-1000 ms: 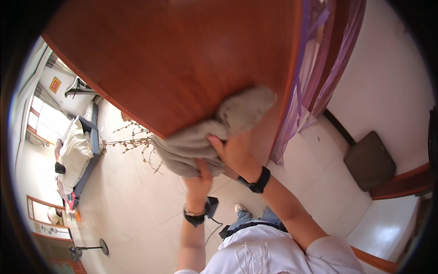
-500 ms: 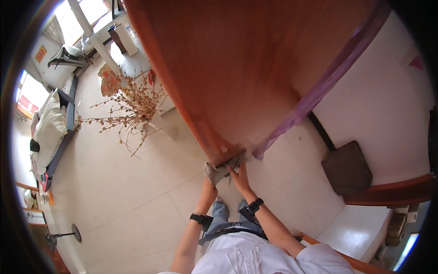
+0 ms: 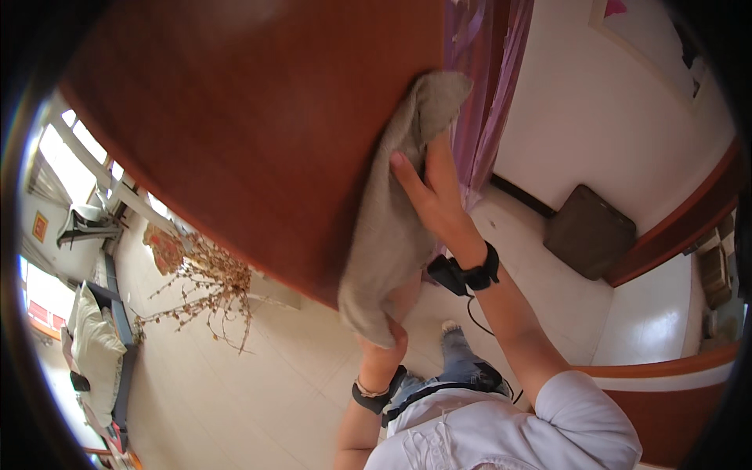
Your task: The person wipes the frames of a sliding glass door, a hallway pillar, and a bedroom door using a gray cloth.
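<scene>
A grey cloth (image 3: pixel 384 227) stretches along the edge of a large reddish-brown wooden door (image 3: pixel 258 141). My right hand (image 3: pixel 439 196) grips the upper part of the cloth at the door's edge, its thumb lying on top and the other fingers mostly hidden. Lower down, my left hand (image 3: pixel 385 345) holds the cloth's bottom end, which covers its fingers. A black band sits on each of my wrists.
A purple curtain (image 3: pixel 486 94) hangs just right of the door. Dried branches (image 3: pixel 207 274) spread out at the left, with a sofa (image 3: pixel 98 352) farther off. A dark flat cushion-like thing (image 3: pixel 591 231) leans by the right wall.
My right hand has moved up along the door's edge, away from my left hand. The bunched cloth is now drawn out long between them. My view has shifted closer to the door.
</scene>
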{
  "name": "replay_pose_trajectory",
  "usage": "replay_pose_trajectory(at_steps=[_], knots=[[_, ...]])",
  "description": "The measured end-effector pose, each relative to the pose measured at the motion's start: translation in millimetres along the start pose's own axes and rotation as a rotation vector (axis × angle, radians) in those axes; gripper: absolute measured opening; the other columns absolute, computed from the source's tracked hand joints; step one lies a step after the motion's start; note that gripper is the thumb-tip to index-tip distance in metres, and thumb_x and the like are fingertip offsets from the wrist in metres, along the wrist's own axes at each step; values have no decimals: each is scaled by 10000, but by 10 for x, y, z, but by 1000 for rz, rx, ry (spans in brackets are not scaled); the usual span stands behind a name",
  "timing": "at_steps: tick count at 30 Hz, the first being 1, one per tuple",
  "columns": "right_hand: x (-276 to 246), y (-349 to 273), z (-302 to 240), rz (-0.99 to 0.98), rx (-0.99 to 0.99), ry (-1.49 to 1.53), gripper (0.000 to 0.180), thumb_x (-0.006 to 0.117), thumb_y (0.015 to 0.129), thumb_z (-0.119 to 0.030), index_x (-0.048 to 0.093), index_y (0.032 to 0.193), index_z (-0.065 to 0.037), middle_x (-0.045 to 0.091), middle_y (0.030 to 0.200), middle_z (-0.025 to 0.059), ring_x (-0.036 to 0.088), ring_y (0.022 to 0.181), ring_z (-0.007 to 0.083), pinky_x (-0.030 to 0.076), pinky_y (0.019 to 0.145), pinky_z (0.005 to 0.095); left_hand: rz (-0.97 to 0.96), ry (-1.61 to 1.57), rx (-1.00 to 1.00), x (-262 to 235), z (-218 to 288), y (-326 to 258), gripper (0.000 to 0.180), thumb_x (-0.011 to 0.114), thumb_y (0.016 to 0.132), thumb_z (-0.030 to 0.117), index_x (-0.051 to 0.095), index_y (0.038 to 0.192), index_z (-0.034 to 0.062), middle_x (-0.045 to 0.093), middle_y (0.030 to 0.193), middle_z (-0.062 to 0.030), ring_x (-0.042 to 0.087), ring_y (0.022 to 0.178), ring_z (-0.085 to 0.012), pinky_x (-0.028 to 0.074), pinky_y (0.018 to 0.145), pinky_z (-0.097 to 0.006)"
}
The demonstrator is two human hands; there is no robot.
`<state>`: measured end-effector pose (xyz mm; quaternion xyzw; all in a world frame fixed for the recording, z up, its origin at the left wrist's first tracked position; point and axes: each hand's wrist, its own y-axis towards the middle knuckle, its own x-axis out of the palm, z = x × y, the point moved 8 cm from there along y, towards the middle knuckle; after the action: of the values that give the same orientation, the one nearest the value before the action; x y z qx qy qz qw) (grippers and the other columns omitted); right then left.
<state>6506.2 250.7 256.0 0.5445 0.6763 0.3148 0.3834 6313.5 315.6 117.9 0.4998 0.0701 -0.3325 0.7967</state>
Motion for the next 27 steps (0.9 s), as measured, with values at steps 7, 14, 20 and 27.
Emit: replay_pose_trajectory(at_steps=[7, 14, 20, 27], knots=[[-176, 82, 588, 175, 107, 74, 633, 639, 830, -220, 353, 1311, 76, 370, 1343, 268, 364, 1237, 419, 271, 1047, 427, -28, 389, -57, 345, -136, 441, 112, 538, 772, -30, 561, 879, -57, 570, 934, -225, 517, 860, -419, 410, 752, -485], [118, -1788, 1668, -238, 512, 185, 562, 591, 843, -117, 350, 1314, 73, 453, 1276, 257, 426, 1194, 400, 304, 1029, 400, -437, 645, -282, 988, -704, -550, 330, 600, 606, 16, 589, 934, -26, 551, 1048, -239, 486, 1030, -431, 383, 903, -538], [213, -2789, 2257, -374, 709, 75, 473, 686, 810, -235, 502, 1136, 53, 583, 1015, 240, 562, 936, 400, 451, 799, 399, -435, 588, -477, 1084, -599, -1038, 511, 463, 630, -79, 490, 1133, -158, 454, 1212, -332, 410, 1136, -478, 327, 1025, -493], [-78, -733, 1202, -227, 104, 221, 506, 707, 777, -274, 523, 1128, 40, 544, 1088, 239, 501, 1013, 438, 388, 922, 466, -192, 752, -260, 506, 75, 257, 551, 469, 686, -108, 449, 1236, -77, 505, 1201, -258, 471, 1092, -450, 402, 940, -484]])
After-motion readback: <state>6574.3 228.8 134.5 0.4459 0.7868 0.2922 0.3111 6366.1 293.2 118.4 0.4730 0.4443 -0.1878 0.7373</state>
